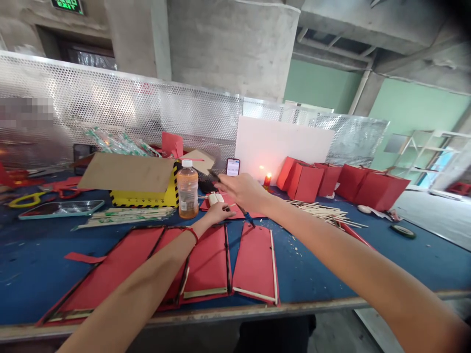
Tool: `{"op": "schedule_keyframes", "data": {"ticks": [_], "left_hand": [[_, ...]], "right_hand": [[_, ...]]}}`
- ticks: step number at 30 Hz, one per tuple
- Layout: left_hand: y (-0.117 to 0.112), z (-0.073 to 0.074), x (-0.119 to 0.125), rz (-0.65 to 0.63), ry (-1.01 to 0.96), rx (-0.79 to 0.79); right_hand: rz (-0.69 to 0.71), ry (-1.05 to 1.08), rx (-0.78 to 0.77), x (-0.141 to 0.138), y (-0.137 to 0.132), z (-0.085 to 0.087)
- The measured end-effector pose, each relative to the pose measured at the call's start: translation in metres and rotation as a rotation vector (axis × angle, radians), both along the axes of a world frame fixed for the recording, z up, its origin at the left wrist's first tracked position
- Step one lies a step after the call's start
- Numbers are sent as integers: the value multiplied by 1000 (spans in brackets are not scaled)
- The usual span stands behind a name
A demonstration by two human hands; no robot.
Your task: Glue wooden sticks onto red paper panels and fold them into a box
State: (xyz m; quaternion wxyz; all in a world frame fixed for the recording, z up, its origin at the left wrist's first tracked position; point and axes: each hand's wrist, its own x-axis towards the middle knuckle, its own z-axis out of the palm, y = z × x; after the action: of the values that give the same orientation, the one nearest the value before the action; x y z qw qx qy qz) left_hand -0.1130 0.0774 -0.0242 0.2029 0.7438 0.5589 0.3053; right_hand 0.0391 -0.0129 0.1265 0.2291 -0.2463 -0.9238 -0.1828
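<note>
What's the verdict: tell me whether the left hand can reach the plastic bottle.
Probably yes: the plastic bottle stands upright just left of the left hand, with nothing tall seen between them, though whether it already holds something is unclear.

Landmark: I take the upright bottle (188, 193), itself blocking the middle.
Left of the bottle: I find no low path; the yellow box (143, 197) and its raised cardboard flap (127, 171) stand close, the stick bundle (132, 215) in front.
Right of the bottle: the left hand (220, 212) and right hand (241, 189) crowd the near room, a slanting tool (247, 214) reaching down below them.
Farther right: I must skirt the lit candle (267, 181), red paper boxes (307, 181) and loose sticks (324, 212).
In front of the bottle: red panels (209, 264) lie low, passable above except under the left forearm.
Front right of the bottle: bare surface (301, 279) gives me room below the right forearm.
Behind the bottle: the perforated screen (206, 113) bars me.
</note>
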Motion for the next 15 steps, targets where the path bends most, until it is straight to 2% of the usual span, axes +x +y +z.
{"op": "schedule_keyframes", "data": {"ticks": [4,7,12,15], "left_hand": [[-8,6,11,23,106,37],[-12,8,15,-8,145,26],[-11,6,10,-160,101,-58],[-8,5,5,-242,86,-89]], "right_hand": [[54,252,-56,23,2,4],[126,422,-134,37,3,3],[192,570,-277,50,4,-3],[195,616,-304,55,4,-7]]}}
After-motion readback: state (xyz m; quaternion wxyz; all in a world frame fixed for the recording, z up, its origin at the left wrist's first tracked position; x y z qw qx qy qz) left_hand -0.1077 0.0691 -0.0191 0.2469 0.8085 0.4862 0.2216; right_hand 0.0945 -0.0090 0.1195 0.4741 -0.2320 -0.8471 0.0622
